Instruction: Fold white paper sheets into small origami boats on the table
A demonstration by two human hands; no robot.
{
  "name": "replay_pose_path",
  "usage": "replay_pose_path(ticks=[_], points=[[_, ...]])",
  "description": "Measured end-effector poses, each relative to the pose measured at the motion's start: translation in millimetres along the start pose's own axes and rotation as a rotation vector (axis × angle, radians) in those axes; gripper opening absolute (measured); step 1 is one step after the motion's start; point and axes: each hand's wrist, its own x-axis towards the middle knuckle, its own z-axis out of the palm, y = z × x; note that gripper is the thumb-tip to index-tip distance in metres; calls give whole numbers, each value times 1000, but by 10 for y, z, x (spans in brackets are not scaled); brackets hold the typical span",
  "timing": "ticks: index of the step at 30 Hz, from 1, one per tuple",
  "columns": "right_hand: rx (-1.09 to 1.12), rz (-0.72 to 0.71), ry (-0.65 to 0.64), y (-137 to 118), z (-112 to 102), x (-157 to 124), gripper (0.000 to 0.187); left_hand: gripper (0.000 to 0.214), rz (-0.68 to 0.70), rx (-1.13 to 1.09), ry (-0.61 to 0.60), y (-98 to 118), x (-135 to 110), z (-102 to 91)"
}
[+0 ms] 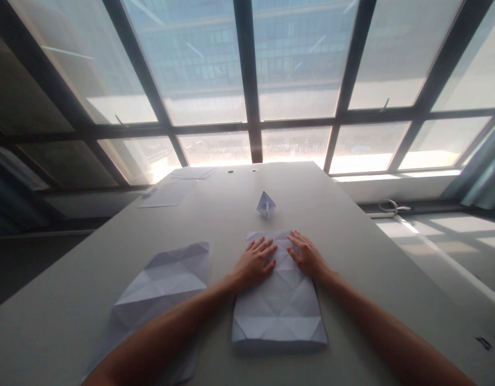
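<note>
Noticeably white, crisscross-creased paper (277,300)

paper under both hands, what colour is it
The paper is white, looking bluish-grey in this light; the head view shows it.

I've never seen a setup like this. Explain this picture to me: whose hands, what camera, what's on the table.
There is no machine here: a person works bare-handed, and the one picture comes from a camera worn on their head, looking forward and down. The left hand and right hand rest, fingers spread, on a creased sheet of paper; neither grips anything. Beyond it on the white table stands a small folded paper shape. Another creased sheet lies to the left, partly behind the left forearm. Flat papers lie near the far left edge, and windows rise behind.
</note>
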Motion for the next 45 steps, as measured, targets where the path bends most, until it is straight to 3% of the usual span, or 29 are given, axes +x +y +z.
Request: replay_pose_path(ticks=[29,38,45], points=[[-75,55,-7,-60,7,115,46,49,40,-19,-3,-34,50,-37],[-112,24,-29,-63,28,118,48,50,38,-21,-7,-36,75,-34],[-128,-76,-64,-107,21,105,49,51,41,-15,-1,-46,87,-18]])
